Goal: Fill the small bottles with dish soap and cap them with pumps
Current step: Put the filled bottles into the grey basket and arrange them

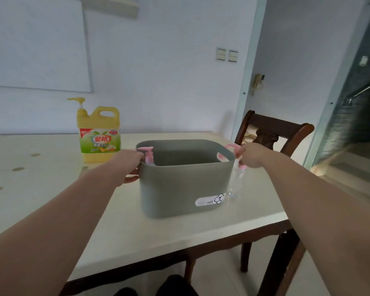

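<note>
Both hands at the bin, one small bottle outside it

The dish soap jug [99, 137] stands left on the counter [51, 189]. The left hand [127, 165] curls its fingers over the bin [184, 184] rim, beside a pink-pumped bottle [148, 155] inside; a tug could tip the bin. The right hand [251, 155] pinches the pump of a clear bottle [236, 180] just outside the right wall; it may swing and topple. The bin's depths are hidden.
</note>
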The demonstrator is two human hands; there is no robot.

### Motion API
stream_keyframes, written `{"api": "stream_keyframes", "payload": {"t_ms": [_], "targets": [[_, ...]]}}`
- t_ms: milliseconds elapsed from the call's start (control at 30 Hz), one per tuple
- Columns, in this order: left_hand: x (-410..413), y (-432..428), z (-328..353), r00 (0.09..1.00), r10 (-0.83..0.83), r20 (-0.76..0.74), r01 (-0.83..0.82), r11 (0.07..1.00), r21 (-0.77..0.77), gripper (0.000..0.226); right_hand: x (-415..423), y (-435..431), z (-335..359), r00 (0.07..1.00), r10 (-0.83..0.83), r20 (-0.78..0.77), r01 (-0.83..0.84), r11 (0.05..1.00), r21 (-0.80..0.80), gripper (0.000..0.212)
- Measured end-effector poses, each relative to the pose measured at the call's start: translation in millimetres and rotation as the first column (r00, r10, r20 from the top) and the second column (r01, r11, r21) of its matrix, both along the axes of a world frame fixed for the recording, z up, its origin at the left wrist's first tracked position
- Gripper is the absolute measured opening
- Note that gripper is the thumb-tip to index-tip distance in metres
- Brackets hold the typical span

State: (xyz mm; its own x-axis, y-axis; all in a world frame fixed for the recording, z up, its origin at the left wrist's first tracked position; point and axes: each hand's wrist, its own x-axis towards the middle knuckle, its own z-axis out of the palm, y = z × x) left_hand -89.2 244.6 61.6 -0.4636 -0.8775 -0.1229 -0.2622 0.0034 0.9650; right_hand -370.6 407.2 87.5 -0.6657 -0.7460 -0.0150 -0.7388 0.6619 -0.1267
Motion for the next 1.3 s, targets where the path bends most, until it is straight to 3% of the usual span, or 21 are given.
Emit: {"api": "stream_keyframes", "payload": {"t_ms": [100,167,200,333,433,500,567,667,800,900,1000,1133,1300], "targets": [[-2.7,1.0,-0.4,1.0,0.008,-0.008,-0.008,1.0,0.0,0.015,6.5,-0.5,3.2,0.992,-0.015,-0.122,0.026,0.996,0.088,0.042],[-3.0,0.8,0.0,1.0,0.015,-0.008,-0.015,1.0,0.003,0.015,14.5,-0.5,6.5,0.994,-0.051,-0.101,0.058,0.996,0.064,0.028],[-2.9,0.6,-0.2,1.0,0.017,-0.006,-0.017,1.0,0.004,0.015,17.7,-1.6,7.1,0.993,-0.09,-0.077,0.089,0.996,-0.005,0.027],[-2.6,-0.5,-1.0,1.0,0.022,-0.002,-0.022,1.0,0.003,0.014,9.2,-9.3,3.7,0.991,-0.1,-0.087,0.099,0.995,-0.022,0.028],[-2.8,0.1,-1.2,1.0,0.02,-0.001,-0.02,1.0,0.001,0.013,9.1,-3.6,9.6,0.997,-0.076,0.014,0.078,0.984,-0.162,0.013],[-3.2,0.5,-1.2,1.0,0.02,-0.002,-0.02,1.0,0.001,0.015,12.8,1.9,8.6,0.998,0.009,0.065,0.006,0.973,-0.229,0.018],[-3.1,1.2,-0.9,1.0,0.023,-0.001,-0.023,1.0,0.002,0.016,15.3,4.6,6.8,0.988,0.016,0.154,0.021,0.972,-0.234,0.012],[-3.0,1.8,-0.9,1.0,0.029,-0.001,-0.029,1.0,0.003,0.016,13.2,4.6,9.4,0.98,0.075,0.185,-0.053,0.991,-0.124,0.03],[-1.7,1.5,-1.3,1.0,0.027,-0.007,-0.027,1.0,0.005,0.013,8.4,8.9,14.2,0.974,-0.025,0.226,0.069,0.979,-0.19,0.015],[-1.2,0.8,-1.6,1.0,0.021,-0.004,-0.021,1.0,0.007,0.012,10.9,8.3,17.4,0.996,-0.077,0.049,0.085,0.973,-0.213,0.003],[-1.3,0.0,-1.3,1.0,0.018,-0.002,-0.018,1.0,0.011,0.012,17.3,1.2,29.1,0.971,-0.129,-0.201,0.058,0.945,-0.323,0.02],[-1.1,1.3,-1.4,1.0,0.012,-0.005,-0.012,1.0,0.012,0.013,37.9,-13.3,52.5,0.959,-0.155,-0.238,0.004,0.845,-0.534,0.015],[2.3,1.8,-1.5,1.0,-0.006,-0.015,0.006,1.0,0.014,0.013,69.5,-29.8,65.8,0.921,-0.05,-0.385,-0.243,0.699,-0.672,0.02]]}}
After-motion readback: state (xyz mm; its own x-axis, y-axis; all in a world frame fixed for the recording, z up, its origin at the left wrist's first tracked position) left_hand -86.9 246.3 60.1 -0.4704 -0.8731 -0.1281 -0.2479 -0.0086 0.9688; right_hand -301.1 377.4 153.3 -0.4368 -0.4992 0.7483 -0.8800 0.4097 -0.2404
